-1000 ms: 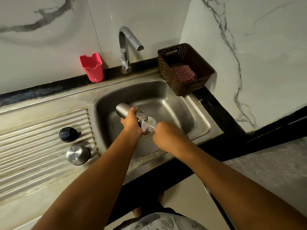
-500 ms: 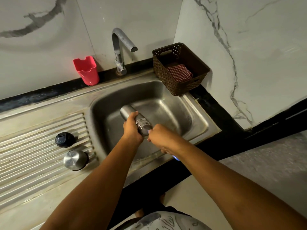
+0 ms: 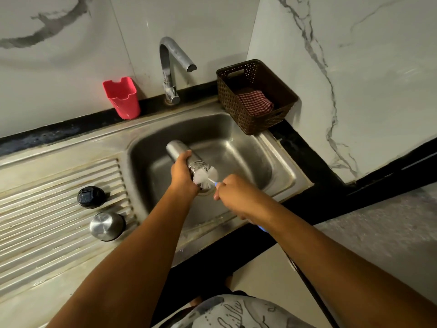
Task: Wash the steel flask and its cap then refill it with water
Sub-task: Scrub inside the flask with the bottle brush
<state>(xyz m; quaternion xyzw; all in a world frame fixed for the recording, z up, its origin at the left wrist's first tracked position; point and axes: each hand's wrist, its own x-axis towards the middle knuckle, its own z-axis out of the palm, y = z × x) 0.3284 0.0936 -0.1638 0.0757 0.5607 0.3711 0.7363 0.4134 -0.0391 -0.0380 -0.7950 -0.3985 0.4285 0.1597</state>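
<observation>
Over the sink (image 3: 279,159), left hand (image 3: 183,172) grips the flask (image 3: 176,150); right hand's (image 3: 233,195) fingers clasp a brush (image 3: 205,175) at its mouth.

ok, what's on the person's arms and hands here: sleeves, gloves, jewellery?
Nothing worn: both forearms are bare to the frame edge, no sleeves. Left hand and right hand are ungloved; no watch or bracelet shows. Below, a pale printed garment with dark lettering.

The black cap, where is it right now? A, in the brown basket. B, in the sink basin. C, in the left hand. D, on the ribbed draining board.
D: the black cap sits on the ribbed draining board beside the steel lid; the left hand holds the flask.
</observation>
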